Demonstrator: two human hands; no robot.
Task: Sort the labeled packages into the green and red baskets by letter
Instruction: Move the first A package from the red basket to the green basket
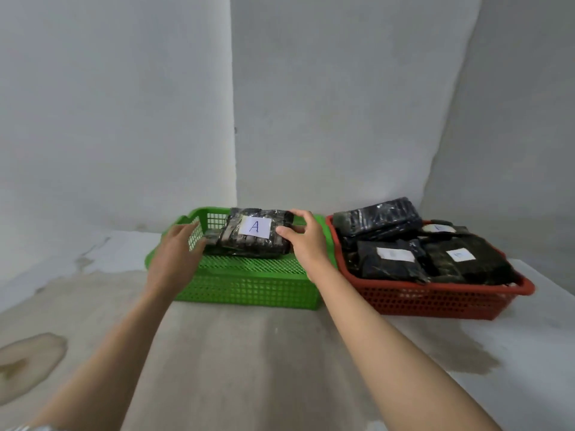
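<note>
A black plastic-wrapped package (249, 244) with a white label reading "A" lies in the green basket (249, 287) at the centre. My right hand (303, 241) grips the package's right end, thumb on top and fingers curled round the far edge. At the package's left end my left hand (175, 253) reaches over the basket's left wall; its fingertips are hidden behind that wall. The red basket (435, 301) stands to the right, holding several black packages (389, 262) with white labels whose letters are too blurred to read.
Both baskets sit side by side on a pale stained floor (233, 353) against grey walls (124, 104) that meet in a corner behind them. A brownish stain (28, 362) marks the floor at the left.
</note>
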